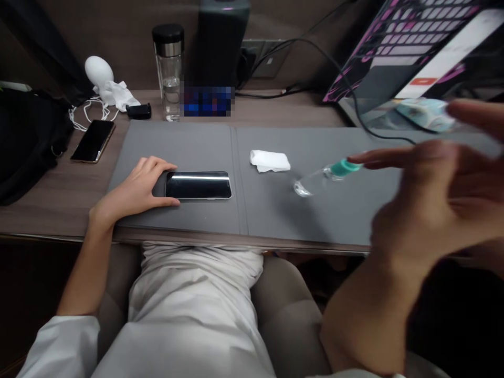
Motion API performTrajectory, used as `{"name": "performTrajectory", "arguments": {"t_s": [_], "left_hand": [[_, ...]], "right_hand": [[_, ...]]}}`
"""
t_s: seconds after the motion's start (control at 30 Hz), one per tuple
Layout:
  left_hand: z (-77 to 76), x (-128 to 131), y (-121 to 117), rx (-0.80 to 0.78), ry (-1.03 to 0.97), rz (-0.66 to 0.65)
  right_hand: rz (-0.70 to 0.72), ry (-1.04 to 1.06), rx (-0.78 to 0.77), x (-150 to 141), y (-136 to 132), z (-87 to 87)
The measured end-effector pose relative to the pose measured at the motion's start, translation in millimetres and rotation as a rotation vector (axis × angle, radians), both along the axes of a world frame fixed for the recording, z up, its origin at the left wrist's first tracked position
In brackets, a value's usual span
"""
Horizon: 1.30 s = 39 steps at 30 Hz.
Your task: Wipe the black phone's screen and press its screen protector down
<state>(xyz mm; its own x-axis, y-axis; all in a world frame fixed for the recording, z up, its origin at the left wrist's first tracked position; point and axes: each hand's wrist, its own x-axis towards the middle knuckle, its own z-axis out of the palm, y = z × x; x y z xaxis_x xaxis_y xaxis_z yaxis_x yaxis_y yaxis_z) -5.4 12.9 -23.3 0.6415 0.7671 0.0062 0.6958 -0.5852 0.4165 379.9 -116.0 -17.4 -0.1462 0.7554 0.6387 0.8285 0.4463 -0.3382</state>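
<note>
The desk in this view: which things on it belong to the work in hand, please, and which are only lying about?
Seem in use:
phone, gripped by the left hand
small green-capped bottle, at the right hand's fingertip
folded tissue, probably, lying between them

Seem only lying about:
second phone
black-lidded bottle
crumpled tissue
black bag

Likely a home or office — desk mat (271, 210), wall sockets (269, 60).

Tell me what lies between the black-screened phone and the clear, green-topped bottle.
Between phone and bottle lie a folded white tissue, slightly farther back, and a seam in the grey mat, as the head view shows.
</note>
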Motion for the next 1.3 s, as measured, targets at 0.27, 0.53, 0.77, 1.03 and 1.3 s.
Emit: {"name": "performTrajectory", "arguments": {"t_s": [0.27, 0.53, 0.77, 1.03, 1.3], "left_hand": [[2.0, -0.8, 0.6, 0.021, -0.043, -0.04], [2.3, 2.3, -3.3, 0.036, -0.037, -0.062], [1.5, 1.9, -2.5, 0.039, -0.04, -0.051], [1.5, 0.9, -0.7, 0.04, -0.039, -0.092], [-2.4, -3.8, 1.2, 0.022, -0.067, -0.107]], "right_hand": [[-0.229, -0.058, -0.134, -18.2, 58.7, -35.2], [-0.143, -0.108, -0.255, -13.9, 71.0, -61.7], [-0.183, -0.168, -0.277, -17.6, 75.4, -69.9], [-0.327, -0.291, -0.11, -10.6, 72.4, -58.9], [0.071, -0.02, 0.056, -72.7, 41.6, -33.7]]}}
